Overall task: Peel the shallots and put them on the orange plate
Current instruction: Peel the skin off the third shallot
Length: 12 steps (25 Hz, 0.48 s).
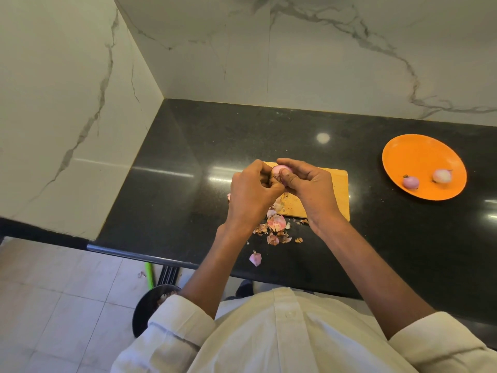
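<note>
Shallot (279, 170) pinched between left hand (252, 189) and right hand (309, 187); no writing legible.

I wear a cream-white button-up shirt (282, 332) with a front placket and one small pale button showing. Both sleeves are rolled into thick cuffs, leaving my forearms bare.

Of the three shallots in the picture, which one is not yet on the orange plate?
The shallot held between both hands over the cutting board. The other two already lie on the orange plate, far to the right.
</note>
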Tool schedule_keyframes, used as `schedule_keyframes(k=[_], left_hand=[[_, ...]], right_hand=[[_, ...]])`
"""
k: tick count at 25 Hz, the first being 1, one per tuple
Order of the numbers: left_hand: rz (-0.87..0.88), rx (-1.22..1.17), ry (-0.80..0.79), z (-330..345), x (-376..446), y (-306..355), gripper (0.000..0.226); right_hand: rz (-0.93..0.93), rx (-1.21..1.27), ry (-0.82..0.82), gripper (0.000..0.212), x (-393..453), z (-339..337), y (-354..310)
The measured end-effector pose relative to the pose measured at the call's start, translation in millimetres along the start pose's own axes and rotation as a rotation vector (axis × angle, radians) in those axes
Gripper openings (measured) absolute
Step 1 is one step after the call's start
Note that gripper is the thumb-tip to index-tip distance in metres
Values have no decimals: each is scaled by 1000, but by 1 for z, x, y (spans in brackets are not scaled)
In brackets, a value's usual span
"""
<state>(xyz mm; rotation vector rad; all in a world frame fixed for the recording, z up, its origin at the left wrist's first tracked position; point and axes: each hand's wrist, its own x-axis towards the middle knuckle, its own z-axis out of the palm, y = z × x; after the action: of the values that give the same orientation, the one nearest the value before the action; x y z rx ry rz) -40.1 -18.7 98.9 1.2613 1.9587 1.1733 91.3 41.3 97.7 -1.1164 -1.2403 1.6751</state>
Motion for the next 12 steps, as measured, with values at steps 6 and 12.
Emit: schedule_keyframes(k=[6,12], left_hand=[[-21,-2,34,-1,-2,-4,3],[2,-187,-173,-21,-1,-7,21]], right_hand=[[38,21,11,25,-5,3,4],[15,15,27,26,-5,1,-3]])
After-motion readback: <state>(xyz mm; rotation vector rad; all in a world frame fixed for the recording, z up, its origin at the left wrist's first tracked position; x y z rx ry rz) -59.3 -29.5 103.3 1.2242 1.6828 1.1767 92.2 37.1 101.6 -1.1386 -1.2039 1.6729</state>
